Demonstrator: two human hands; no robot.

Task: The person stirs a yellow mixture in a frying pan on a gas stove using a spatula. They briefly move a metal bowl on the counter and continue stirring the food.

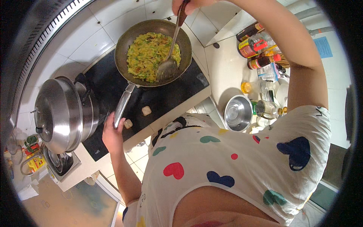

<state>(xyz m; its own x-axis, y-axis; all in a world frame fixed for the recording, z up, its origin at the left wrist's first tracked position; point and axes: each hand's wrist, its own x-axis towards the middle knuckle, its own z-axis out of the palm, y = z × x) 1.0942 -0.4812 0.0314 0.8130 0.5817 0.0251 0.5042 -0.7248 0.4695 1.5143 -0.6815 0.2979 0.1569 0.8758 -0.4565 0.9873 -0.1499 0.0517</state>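
Observation:
My left hand (112,133) is closed around the metal handle of a frying pan (122,54), which is over the black cooktop (170,96). A yellow-green egg mixture (147,54) with browned bits covers much of the pan's inside. At the top edge, partly cut off by the picture, my right hand (188,6) grips the dark handle of a metal spatula (168,68). The spatula's blade rests against the lower right part of the egg mixture. Two small pale pieces, one (146,110) and another (128,123), lie on the cooktop near the pan handle.
A large lidded steel pot (61,113) stands left of the pan. On the right counter are a steel bowl (238,113), sauce bottles (259,61) and a clear bottle (266,109). A sink (72,167) lies at lower left; a tiled wall rises behind the cooktop.

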